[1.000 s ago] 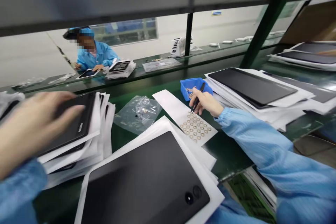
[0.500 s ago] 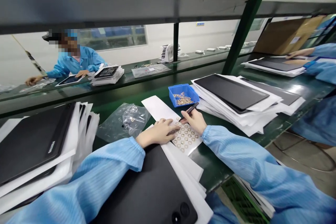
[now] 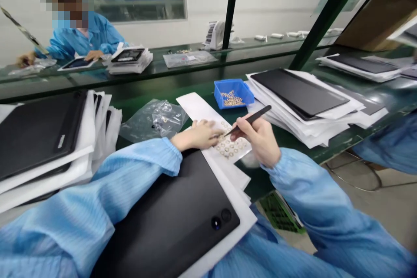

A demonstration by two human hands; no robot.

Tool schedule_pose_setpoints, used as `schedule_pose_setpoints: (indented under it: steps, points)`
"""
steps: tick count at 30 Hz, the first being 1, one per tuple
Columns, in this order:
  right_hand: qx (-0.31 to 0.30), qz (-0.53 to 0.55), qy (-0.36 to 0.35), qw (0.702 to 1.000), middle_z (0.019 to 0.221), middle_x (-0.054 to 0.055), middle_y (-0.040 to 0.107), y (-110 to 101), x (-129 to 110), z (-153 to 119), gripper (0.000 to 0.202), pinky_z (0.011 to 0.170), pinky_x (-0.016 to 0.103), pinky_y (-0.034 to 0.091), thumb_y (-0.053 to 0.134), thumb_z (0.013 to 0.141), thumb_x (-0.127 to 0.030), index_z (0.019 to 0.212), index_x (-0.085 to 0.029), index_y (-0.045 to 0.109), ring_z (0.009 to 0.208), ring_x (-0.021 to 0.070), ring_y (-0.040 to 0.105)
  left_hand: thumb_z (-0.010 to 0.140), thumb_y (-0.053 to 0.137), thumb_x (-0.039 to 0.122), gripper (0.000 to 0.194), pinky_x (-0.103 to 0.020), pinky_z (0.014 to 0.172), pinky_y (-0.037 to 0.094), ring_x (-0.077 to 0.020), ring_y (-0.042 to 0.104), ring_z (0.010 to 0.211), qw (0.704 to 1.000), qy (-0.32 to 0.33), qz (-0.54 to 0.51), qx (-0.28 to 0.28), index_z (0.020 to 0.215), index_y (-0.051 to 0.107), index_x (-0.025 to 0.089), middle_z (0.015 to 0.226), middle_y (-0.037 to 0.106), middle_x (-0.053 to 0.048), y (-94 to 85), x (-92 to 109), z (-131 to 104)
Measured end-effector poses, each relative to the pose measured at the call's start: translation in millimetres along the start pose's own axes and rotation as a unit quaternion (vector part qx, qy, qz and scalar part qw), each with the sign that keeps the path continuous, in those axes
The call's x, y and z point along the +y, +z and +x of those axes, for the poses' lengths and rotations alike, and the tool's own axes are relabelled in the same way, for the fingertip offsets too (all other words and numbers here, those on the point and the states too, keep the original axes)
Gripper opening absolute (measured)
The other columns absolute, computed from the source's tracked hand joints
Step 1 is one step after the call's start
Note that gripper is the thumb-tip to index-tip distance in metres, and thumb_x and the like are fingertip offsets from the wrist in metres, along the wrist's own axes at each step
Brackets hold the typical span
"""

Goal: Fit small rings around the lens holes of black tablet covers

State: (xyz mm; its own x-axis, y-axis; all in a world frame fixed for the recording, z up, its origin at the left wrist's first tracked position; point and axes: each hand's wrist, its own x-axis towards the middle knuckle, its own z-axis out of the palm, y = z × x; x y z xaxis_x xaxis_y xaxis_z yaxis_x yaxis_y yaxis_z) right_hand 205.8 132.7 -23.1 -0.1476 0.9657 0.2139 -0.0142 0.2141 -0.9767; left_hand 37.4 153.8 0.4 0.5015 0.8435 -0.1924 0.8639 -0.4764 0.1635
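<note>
Black tweezers (image 3: 257,115) are gripped in my right hand (image 3: 259,134), their tips pointing down-left over a white sheet (image 3: 198,106) that bears rows of small ring-shaped pieces (image 3: 230,150). My left hand (image 3: 202,134) lies on the same sheet, fingers stretched out, the fingertips close to the tweezer tips. Whether the tips hold a ring is too small to tell. Below my left hand, a black tablet back (image 3: 169,208) with two camera lenses rests on white sheets. Just beyond the ring sheet stands a blue bin (image 3: 217,95) with loose gold-coloured rings (image 3: 233,99).
A clear plastic bag (image 3: 143,121) lies left of the sheet. Stacks of tablets with white sheets stand at left (image 3: 35,130) and right (image 3: 299,89). A co-worker (image 3: 94,30) sits across the bench. A slanted green post (image 3: 329,17) rises behind the right stack.
The view has tilted downward. My right hand and the tweezers have swung a little to the right, with more of the tweezers showing. My left hand stays on the sheet.
</note>
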Motion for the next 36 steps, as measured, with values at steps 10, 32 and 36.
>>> schedule_pose_setpoints:
  steps: [10, 32, 36]
  points:
    - [0.011, 0.161, 0.075, 0.984, 0.055, -0.004, 0.061, 19.0, -5.5, -126.1, 0.032, 0.036, 0.020, 0.049, 0.063, 0.088, -0.044, 0.074, -0.020, 0.047, 0.037, 0.0105, 0.057, 0.091, 0.050, 0.024, 0.011, -0.044, 0.096, 0.047, -0.0269, 0.052, 0.113, 0.967, 0.184, -0.075, 0.159, 0.093, 0.060, 0.023, 0.111, 0.061, -0.008, 33.6, 51.8, -163.1]
    - [0.042, 0.178, 0.043, 0.982, 0.060, -0.008, 0.055, 30.9, 3.7, -120.9, 0.027, 0.031, 0.015, 0.046, 0.063, 0.088, -0.040, 0.078, -0.021, 0.046, 0.035, 0.0063, 0.051, 0.093, 0.041, 0.016, 0.035, -0.047, 0.097, 0.051, -0.0261, 0.060, 0.105, 0.963, 0.173, -0.005, 0.208, 0.122, 0.059, 0.021, 0.096, 0.067, -0.007, 55.0, 59.7, -161.7]
    - [0.032, 0.176, 0.042, 0.983, 0.056, -0.008, 0.055, 30.3, 4.8, -120.6, 0.026, 0.031, 0.014, 0.045, 0.060, 0.091, -0.039, 0.078, -0.021, 0.046, 0.034, 0.0060, 0.050, 0.093, 0.037, 0.012, 0.036, -0.051, 0.095, 0.052, -0.0286, 0.059, 0.104, 0.960, 0.180, 0.000, 0.216, 0.119, 0.062, 0.016, 0.098, 0.066, -0.009, 54.5, 59.4, -162.4]
